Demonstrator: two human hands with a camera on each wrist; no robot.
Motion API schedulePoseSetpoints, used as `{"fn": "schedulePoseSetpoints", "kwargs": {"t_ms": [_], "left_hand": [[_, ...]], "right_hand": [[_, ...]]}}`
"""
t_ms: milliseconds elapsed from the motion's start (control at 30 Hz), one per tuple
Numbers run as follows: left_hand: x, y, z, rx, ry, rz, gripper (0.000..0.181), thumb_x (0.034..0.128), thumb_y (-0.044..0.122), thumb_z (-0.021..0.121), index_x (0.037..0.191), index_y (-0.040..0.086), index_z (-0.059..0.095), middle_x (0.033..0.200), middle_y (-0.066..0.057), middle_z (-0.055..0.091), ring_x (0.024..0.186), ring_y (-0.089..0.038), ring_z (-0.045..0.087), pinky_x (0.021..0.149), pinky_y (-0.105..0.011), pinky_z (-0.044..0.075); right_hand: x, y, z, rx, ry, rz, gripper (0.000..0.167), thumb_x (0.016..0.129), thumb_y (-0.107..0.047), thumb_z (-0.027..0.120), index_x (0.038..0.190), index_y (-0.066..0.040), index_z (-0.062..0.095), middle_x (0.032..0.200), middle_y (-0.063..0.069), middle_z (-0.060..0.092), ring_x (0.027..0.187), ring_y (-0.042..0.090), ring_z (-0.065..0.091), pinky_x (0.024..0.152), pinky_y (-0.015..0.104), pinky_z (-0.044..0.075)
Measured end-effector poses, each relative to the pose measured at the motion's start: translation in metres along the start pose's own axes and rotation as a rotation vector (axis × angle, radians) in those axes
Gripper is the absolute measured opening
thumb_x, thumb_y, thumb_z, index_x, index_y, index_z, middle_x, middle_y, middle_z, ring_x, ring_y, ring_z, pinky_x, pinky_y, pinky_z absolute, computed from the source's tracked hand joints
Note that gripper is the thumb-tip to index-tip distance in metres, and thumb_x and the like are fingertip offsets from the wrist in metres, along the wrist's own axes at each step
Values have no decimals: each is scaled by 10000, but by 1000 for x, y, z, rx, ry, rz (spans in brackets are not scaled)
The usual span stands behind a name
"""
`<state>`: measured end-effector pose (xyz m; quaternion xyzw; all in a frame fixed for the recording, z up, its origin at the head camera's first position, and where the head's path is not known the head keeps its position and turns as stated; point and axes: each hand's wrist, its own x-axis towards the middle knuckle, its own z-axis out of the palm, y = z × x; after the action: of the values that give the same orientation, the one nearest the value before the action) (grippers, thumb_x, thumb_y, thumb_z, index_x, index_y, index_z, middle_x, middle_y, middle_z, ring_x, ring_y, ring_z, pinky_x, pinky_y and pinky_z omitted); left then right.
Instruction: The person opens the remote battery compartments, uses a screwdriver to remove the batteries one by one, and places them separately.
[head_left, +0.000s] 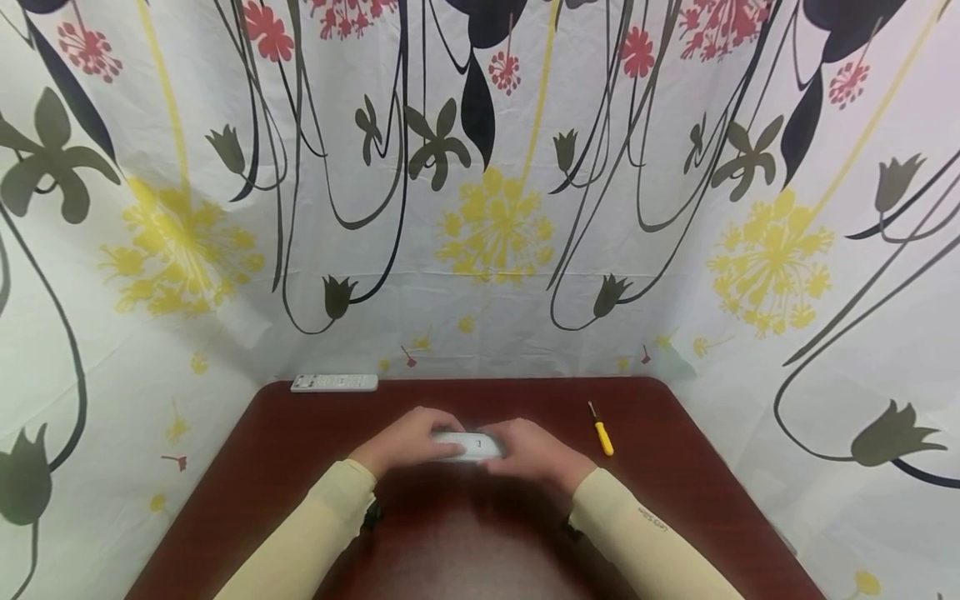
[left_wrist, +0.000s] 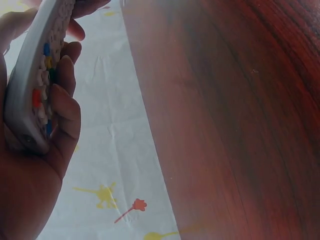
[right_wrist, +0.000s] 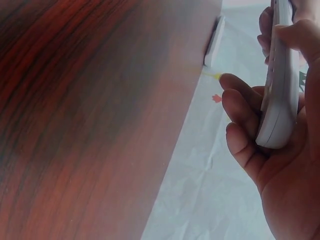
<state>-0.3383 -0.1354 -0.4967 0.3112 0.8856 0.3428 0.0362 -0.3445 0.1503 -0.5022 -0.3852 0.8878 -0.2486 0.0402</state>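
Remote (head_left: 470, 447) at lower centre of head view, buttons facing down; left hand (head_left: 412, 437) and right hand (head_left: 534, 454) each curled round an end. Step, I judge: working at its back; next move probably calls for one hand steadying, the other's thumb free. Right fingers blurred; buttons hidden in head view; remote's far end cut off in left wrist view

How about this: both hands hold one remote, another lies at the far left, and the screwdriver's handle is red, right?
No, the screwdriver's handle is yellow, not red; see the head view. The rest stands: the left hand and right hand hold one remote, and another remote lies at the far left.
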Motion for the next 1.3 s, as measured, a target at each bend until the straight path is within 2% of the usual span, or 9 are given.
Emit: {"fn": "schedulePoseSetpoints", "kwargs": {"t_ms": [200,400,567,733,1000,1167,1300], "left_hand": [[-2,0,1,24,11,19,293,938,513,871,1140,311,802,1059,190,743,978,-102,669,899,-364,567],[-3,3,4,149,27,77,449,868,595,907,1202,328,773,1127,211,711,1032,-78,630,944,-363,544],[-4,6,6,174,44,110,451,883,595,899,1219,324,770,1143,201,708,1037,-78,629,944,-364,549],[-4,6,6,159,57,103,415,902,575,891,1225,346,765,1149,208,697,1041,-73,623,954,-369,547],[-1,1,8,163,67,80,405,917,588,868,1223,339,773,1119,161,638,1025,-89,597,916,-349,539],[-1,-4,9,154,79,74,407,930,591,855,1233,333,773,1103,157,619,1006,-83,590,890,-332,536],[-2,-3,9,150,90,74,399,931,574,861,1234,331,773,1105,159,620,1003,-87,592,884,-332,538]], "right_hand": [[-2,-2,-2,31,-9,4,447,971,-499,829,1355,-287,747,1128,-179,729,947,80,667,857,331,581],[-2,-1,-2,95,-20,29,399,958,-534,830,1300,-340,764,1087,-187,741,944,89,683,849,340,583],[-2,0,-3,113,-22,47,414,953,-558,825,1305,-350,758,1098,-186,740,957,100,685,852,357,583],[-2,0,-4,120,-18,43,420,954,-553,821,1323,-365,748,1116,-185,738,974,98,682,863,362,584],[1,0,-4,-21,46,-49,415,997,-476,795,1363,-290,736,1137,-173,681,995,77,625,877,318,565],[1,-1,-3,-42,88,-103,404,999,-400,817,1376,-282,731,1158,-139,621,1007,84,588,854,296,558],[2,0,-2,-51,103,-96,418,993,-382,829,1386,-280,733,1166,-133,601,1016,83,574,840,286,555]]}}
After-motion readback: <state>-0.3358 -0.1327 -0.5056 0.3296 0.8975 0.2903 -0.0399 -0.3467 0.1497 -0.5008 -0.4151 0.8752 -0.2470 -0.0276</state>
